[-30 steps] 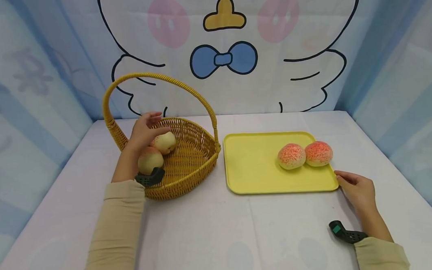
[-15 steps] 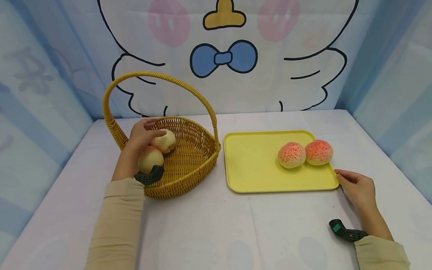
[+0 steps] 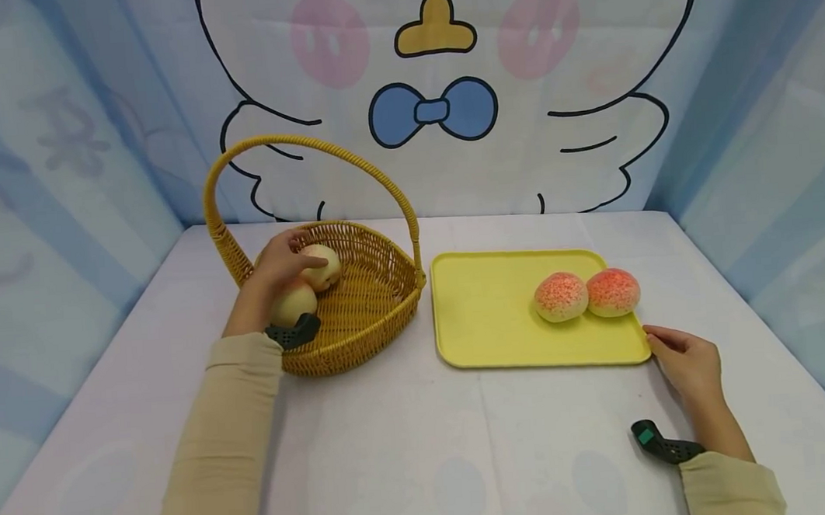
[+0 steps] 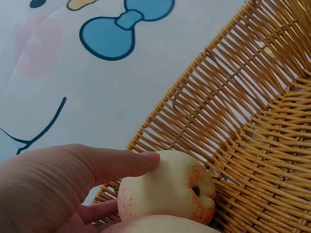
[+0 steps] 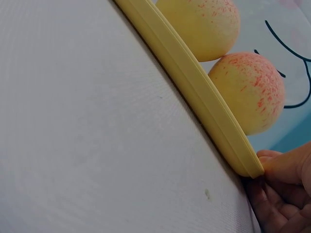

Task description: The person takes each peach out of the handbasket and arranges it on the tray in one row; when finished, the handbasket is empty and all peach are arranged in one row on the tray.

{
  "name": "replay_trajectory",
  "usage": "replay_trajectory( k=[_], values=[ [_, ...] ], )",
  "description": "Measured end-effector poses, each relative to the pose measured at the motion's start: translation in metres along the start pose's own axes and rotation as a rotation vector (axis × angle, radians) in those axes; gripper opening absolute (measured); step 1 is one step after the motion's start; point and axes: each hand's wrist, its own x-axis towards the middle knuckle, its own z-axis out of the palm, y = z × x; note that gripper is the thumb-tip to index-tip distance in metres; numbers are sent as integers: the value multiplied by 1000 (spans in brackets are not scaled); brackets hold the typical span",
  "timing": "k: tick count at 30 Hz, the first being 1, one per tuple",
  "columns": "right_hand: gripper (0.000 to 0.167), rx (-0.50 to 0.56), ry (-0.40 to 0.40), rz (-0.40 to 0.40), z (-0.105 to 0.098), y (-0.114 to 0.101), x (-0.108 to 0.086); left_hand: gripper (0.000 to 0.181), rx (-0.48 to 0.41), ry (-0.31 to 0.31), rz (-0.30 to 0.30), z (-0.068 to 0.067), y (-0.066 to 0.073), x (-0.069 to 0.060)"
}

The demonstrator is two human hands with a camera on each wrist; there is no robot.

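To the left of the yellow tray (image 3: 485, 308) stands the wicker basket (image 3: 351, 354), and in it lie a far peach (image 3: 326, 270) and a near peach (image 3: 293, 305). The left hand (image 3: 278, 263) holds the far peach between thumb and fingers. On the tray's right part sit two speckled peaches (image 3: 561, 297); the right hand (image 3: 693, 367) pinches the tray's near right corner. I judge the work about halfway: two fruits are on the tray, two inside the basket. No brand, label or writing is readable.
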Motion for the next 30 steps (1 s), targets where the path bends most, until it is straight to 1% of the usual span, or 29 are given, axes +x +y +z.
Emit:
replay_trajectory(
  k=[5,10,13,17,20,25,28,30],
  values=[
    [43,1,8,-9,1,2,1,70,-13,-18,-15,2,0,0],
    [42,-10,9,-12,2,3,1,69,6,-50,-28,2,-1,1],
    [43,-12,6,-13,1,3,1,62,42,-77,-24,3,-1,2],
    [43,-2,2,-18,1,3,1,53,115,-93,-10,4,0,3],
    [43,0,2,-28,0,3,1,57,172,-92,10,4,1,3],
    [43,3,5,-38,0,3,0,65,247,-102,61,6,4,2],
    [43,9,8,-32,1,2,0,70,257,-117,69,6,5,1],
    [43,9,10,-28,0,1,0,71,247,-142,66,7,6,0]
  ],
)
